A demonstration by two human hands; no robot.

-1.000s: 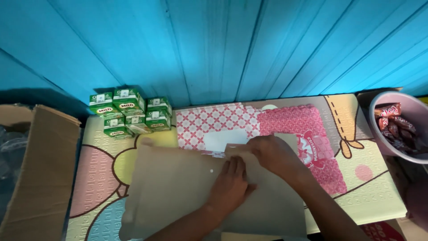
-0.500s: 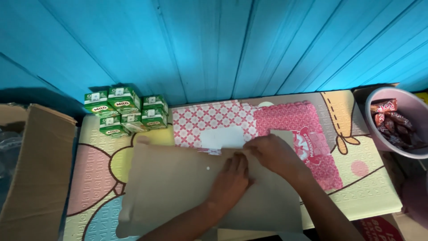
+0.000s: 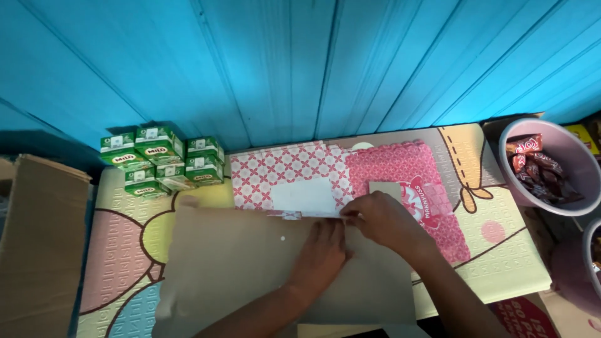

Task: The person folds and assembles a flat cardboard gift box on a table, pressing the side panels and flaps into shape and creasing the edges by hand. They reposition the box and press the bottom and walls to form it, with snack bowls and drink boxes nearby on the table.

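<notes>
We note our left hand (image 3: 322,250) lies flat, fingers together, pinning the brown paper sheet (image 3: 250,263), while our right hand (image 3: 382,219) pinches its top edge beside the red-patterned paper (image 3: 282,166).

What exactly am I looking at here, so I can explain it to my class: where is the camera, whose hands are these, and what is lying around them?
There is no machine here: a person works with two bare hands, and the one picture comes from a camera worn on their head, looking down. The left hand presses flat on a large brown paper sheet. The right hand pinches the sheet's top edge, beside a red-and-white patterned paper packet and a pink patterned packet. All lie on a pastel cartoon foam mat. Small green drink cartons are stacked at the back left, a pale bowl of wrapped sweets sits at the right, and a brown cardboard box at the left.
</notes>
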